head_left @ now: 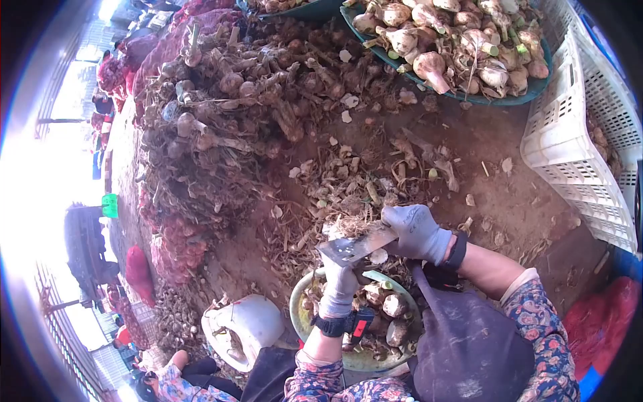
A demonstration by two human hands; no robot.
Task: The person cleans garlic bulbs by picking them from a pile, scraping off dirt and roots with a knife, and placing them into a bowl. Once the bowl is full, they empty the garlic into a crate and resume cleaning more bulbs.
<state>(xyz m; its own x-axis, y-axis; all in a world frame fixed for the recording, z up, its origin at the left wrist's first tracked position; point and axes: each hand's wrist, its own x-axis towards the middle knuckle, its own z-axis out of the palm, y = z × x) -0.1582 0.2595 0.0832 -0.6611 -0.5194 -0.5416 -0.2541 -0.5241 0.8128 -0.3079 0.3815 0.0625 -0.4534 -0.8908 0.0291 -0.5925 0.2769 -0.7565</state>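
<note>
My right hand [414, 232], in a grey glove, is closed on a knife with a broad flat metal blade [355, 249]. The blade points left and lies across the top of my gloved left hand [340, 285]. My left hand is closed, its fingertips hidden behind the blade. Just past the blade shows a tuft of dry garlic roots [355, 226], whose bulb is mostly hidden. Below my hands, a pale green basin [295, 311] holds several trimmed garlic bulbs [395, 305].
A large heap of untrimmed garlic [221, 114] covers the ground at left. Cut stalks and roots [335, 181] litter the floor ahead. A green tub [522, 97] full of garlic and a white crate [562, 127] stand at right. A white container [251, 325] sits left of the basin.
</note>
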